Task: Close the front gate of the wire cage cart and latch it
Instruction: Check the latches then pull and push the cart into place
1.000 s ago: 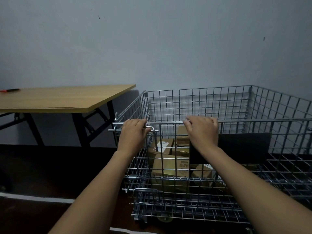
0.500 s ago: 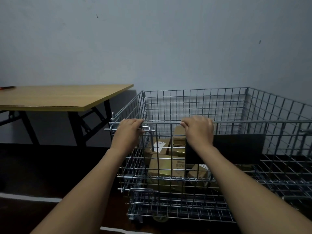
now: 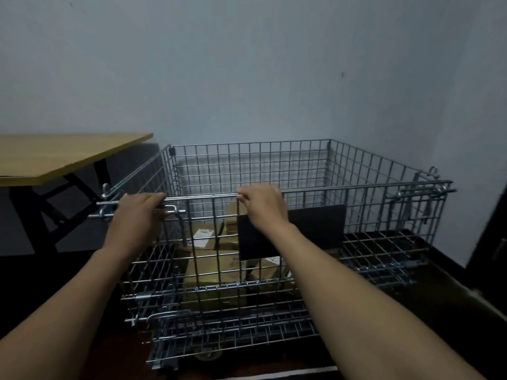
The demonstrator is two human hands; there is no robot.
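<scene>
Head view: left hand (image 3: 137,215) and right hand (image 3: 263,208) both curl tight over the front gate's (image 3: 214,270) top rail.

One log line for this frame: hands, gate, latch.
left hand: gripping gate top rail at left latch | right hand: gripping top rail mid-span | front gate: raised upright | latch engagement: cannot tell

The scene is dimly and evenly lit, with a cool grey cast thrown over the plain painted wall (image 3: 247,64). The dark floor (image 3: 41,275) is swallowed in shadow. Straight lines are bowed by wide-angle distortion at the edges, and slight motion blur is seen on the silver wire-mesh cage cart (image 3: 384,264).
</scene>
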